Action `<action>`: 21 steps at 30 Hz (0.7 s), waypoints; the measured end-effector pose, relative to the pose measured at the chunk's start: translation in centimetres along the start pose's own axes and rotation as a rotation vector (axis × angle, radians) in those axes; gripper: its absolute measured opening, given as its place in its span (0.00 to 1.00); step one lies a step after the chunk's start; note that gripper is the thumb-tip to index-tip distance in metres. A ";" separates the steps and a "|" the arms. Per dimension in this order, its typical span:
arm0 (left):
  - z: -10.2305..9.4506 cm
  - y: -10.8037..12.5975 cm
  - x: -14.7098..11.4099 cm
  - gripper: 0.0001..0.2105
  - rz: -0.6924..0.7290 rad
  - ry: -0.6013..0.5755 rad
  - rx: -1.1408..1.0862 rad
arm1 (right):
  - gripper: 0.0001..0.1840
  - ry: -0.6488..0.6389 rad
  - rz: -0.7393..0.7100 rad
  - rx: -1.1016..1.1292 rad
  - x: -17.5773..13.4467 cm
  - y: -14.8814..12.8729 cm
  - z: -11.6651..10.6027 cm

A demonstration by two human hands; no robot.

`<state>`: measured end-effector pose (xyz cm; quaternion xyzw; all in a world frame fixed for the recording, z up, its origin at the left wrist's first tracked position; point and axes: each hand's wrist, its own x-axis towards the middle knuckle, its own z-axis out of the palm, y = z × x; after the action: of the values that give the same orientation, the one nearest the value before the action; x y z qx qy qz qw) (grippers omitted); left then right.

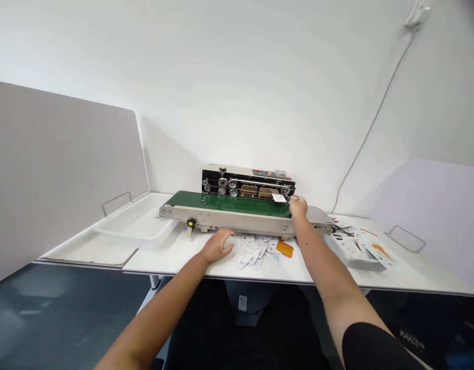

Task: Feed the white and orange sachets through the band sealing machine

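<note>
A continuous band sealer (248, 182) with a green conveyor belt (229, 203) stands on the table against the wall. One small white packet (279, 198) is at the right part of its sealing head, just left of my right hand (299, 207). That hand is curled at the belt's right end; whatever its fingers hold is hidden. My left hand (217, 245) hovers by the machine's front edge with thumb and fingers apart, holding nothing. Between my hands, several white packets (256, 252) lie loosely piled under the machine's front. An orange object (285, 248) rests at the pile's right.
On the left is a white plastic tray (144, 236) with a wire handle. At right, another bin (365, 264) is heaped with printed packets. Grey partitions (63, 169) flank the table (159, 261). A cable (375, 121) runs down the wall from a socket.
</note>
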<state>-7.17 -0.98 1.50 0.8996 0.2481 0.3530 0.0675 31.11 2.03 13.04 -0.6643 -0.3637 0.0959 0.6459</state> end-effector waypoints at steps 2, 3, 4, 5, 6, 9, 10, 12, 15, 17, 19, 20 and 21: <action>0.2 0.0 0.0 0.27 0.090 -0.157 -0.027 | 0.17 0.116 -0.202 -0.033 -3.5 0.0 -0.1; 0.4 0.0 0.1 0.31 0.134 -0.248 -0.037 | 0.18 0.147 -0.333 -0.044 -5.7 0.2 0.0; 0.5 -0.1 0.1 0.34 0.168 -0.331 -0.043 | 0.19 0.105 -0.451 -0.040 -8.2 0.5 0.4; 0.7 -0.1 0.1 0.35 0.187 -0.393 -0.046 | 0.19 0.011 -0.529 -0.024 -10.8 0.9 0.8; 0.8 -0.1 0.2 0.34 0.193 -0.430 -0.047 | 0.19 -0.097 -0.581 -0.002 -13.4 1.4 1.4; 1.0 -0.2 0.3 0.26 0.190 -0.418 -0.053 | 0.19 -0.386 -0.681 -0.017 -19.7 3.5 3.4; 1.0 -0.1 0.3 0.24 0.195 -0.396 -0.053 | 0.20 -0.440 -0.708 -0.041 -21.1 4.3 4.0; 1.0 0.0 0.3 0.24 0.212 -0.358 -0.048 | 0.21 -0.503 -0.748 -0.095 -22.7 5.5 4.9; 0.9 0.4 0.4 0.25 0.236 -0.320 -0.024 | 0.22 -0.614 -0.726 -0.141 -23.0 6.6 5.6; 1.0 0.6 0.5 0.21 0.249 -0.301 -0.026 | 0.21 -0.694 -0.677 -0.134 -22.6 6.8 5.6; 1.1 0.6 0.6 0.14 0.239 -0.273 -0.042 | 0.20 -0.722 -0.643 -0.111 -22.2 6.8 5.4; 1.2 0.6 0.6 0.12 0.219 -0.251 -0.044 | 0.19 -0.713 -0.637 -0.097 -22.1 6.8 5.3; 1.3 0.5 0.6 0.11 0.192 -0.220 -0.036 | 0.18 -0.696 -0.639 -0.084 -22.1 6.7 5.2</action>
<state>-5.75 -1.05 1.00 0.9510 0.1459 0.2617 0.0763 14.60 -6.59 -1.49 -0.4730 -0.7484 0.0946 0.4553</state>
